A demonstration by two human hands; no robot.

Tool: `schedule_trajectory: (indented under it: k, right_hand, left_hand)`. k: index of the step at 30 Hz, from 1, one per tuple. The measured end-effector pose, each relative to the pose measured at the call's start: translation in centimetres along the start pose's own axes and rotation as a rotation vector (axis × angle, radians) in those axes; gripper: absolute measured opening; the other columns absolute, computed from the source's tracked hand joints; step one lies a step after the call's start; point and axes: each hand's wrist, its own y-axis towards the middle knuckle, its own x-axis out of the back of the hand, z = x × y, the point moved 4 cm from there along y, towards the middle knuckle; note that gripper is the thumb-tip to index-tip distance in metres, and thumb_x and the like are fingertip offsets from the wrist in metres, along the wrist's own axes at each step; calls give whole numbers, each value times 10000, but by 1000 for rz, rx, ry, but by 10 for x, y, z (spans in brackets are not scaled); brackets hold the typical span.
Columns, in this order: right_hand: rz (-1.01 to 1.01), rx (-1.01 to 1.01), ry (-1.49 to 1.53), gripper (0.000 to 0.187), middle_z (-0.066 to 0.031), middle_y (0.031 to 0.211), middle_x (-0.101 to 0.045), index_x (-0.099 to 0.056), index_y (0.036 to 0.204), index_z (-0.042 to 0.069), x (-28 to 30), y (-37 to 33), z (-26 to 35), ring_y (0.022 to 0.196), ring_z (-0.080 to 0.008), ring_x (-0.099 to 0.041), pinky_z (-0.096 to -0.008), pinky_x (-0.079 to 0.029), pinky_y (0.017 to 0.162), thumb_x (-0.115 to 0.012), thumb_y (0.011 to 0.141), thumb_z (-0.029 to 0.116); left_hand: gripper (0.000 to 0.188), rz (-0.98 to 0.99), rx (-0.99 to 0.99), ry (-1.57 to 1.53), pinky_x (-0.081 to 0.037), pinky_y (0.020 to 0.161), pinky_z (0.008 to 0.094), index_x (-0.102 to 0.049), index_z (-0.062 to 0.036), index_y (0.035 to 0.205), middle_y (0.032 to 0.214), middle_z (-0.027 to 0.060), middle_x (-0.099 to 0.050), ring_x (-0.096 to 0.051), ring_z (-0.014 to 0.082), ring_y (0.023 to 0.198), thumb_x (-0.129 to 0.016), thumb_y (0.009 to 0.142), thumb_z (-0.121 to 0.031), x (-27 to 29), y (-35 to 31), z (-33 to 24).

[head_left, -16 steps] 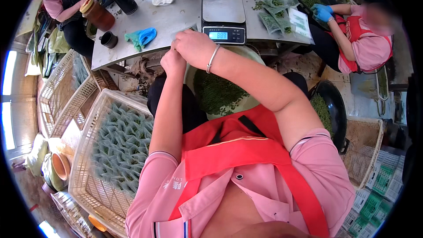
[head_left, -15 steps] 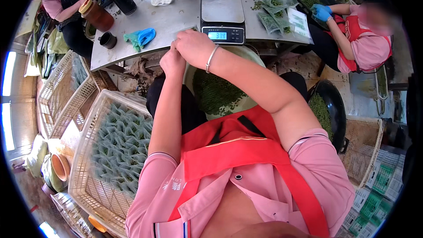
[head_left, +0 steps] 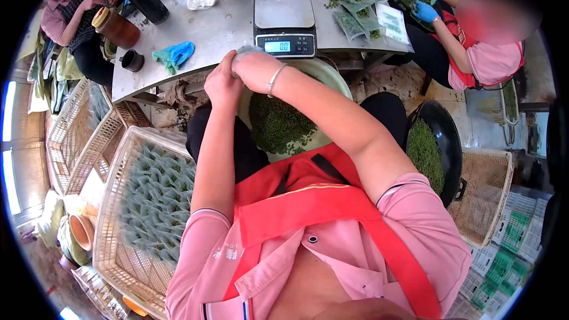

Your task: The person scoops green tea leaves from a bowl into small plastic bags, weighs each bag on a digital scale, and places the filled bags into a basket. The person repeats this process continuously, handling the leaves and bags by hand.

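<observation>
Close together at the table's near edge, my left hand (head_left: 224, 86) and my right hand (head_left: 256, 71) are both closed on a small clear plastic bag (head_left: 245, 51). Its upper part shows above my knuckles; the rest is hidden by my fingers. Just beyond my right hand is a digital scale (head_left: 284, 15) with a lit display and a bare metal pan. Under my forearms, between my knees, a pale round basin (head_left: 329, 80) holds a heap of small green leaf pellets (head_left: 278, 121).
A plastic crate (head_left: 109, 225) with many filled bags stands at my left. At my right is a black pan (head_left: 453, 142) of green leaf. The table (head_left: 204, 32) bears a blue glove (head_left: 181, 53), a cup (head_left: 131, 60), flasks and filled bags (head_left: 358, 21). Two co-workers sit across.
The bag now shows above my hands, which were over the table edge and have drawn slightly back. The scale's reading has dropped to zero. The co-worker at left has shifted their hands.
</observation>
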Motion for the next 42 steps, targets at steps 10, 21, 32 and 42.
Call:
schedule_trajectory:
  k: [10, 21, 32, 42]
  right_hand:
    - [-981, -628, -118, 394, -105, 1186, -579, -585, 1149, 102, 110, -193, -173, 1073, -269, -555, -346, -423, 941, -552, 765, 20]
    - [-826, -629, 57, 210, -125, 744, -619, -662, 1026, 160, 144, -124, -136, 651, -228, -554, -323, -442, 624, -504, 889, 145]
    - [-818, -150, -114, 305, -135, 1131, -600, -575, 1148, 24, 50, -96, -72, 1069, -256, -559, -339, -413, 923, -488, 857, 52]
    - [-23, -375, 704, 225, -64, 1008, -640, -606, 1108, 7, -107, -150, -39, 891, -128, -602, -241, -483, 775, -518, 907, 60]
  left_hand:
    - [591, 22, 518, -307, -460, 832, 357, -581, -135, 1144, 1017, 110, -663, -621, 273, 960, -713, 693, -493, 14, 4, 12]
    - [456, -59, 538, -622, -479, 720, 376, -637, -71, 1064, 741, 141, -667, -652, 284, 778, -530, 860, -465, 11, -19, 60]
    - [401, -465, 883, 118, -484, 687, 410, -592, -123, 1106, 852, 175, -656, -633, 312, 749, -507, 885, -446, 341, -192, 173]
    - [562, -846, 1192, 107, -486, 772, 429, -586, -2, 1119, 994, 230, -637, -650, 308, 843, -512, 836, -482, 511, -444, 420]
